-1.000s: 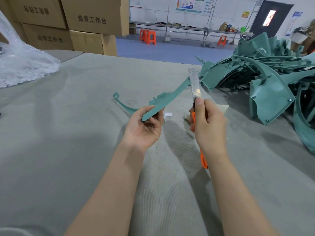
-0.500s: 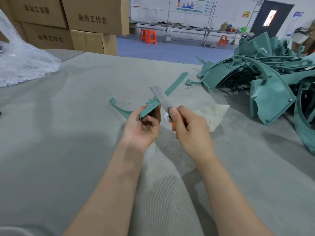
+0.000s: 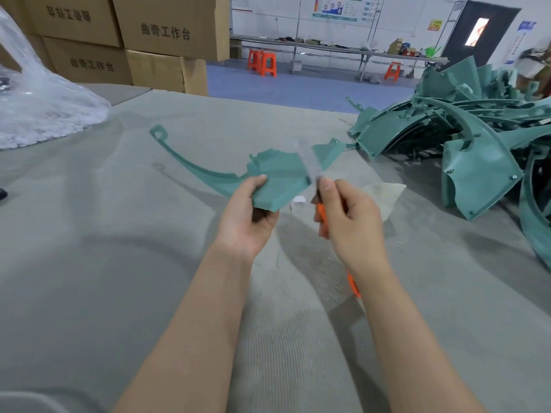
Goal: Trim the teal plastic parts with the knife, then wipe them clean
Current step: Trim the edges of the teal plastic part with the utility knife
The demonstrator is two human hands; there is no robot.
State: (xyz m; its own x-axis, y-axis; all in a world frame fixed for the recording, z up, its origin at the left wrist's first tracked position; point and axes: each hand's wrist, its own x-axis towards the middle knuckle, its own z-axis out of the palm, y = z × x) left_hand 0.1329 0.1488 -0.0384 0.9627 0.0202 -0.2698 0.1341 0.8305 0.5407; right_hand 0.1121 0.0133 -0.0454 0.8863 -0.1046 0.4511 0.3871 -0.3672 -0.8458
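Above table (image 3: 89, 234): left hand (image 3: 247, 216) one part (image 3: 280, 174), right hand (image 3: 348, 219) one knife (image 3: 321, 214).

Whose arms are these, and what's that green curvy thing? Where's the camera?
The camera sits on a person's head, looking down, so you see their own two arms. The left hand holds a curved teal plastic part. The right hand grips an orange-handled knife, its blurred blade near that part's edge. On the grey cloth-covered table lie a pale wiping cloth and, at the right, a pile of more teal plastic parts. A clear plastic bag sits far left.
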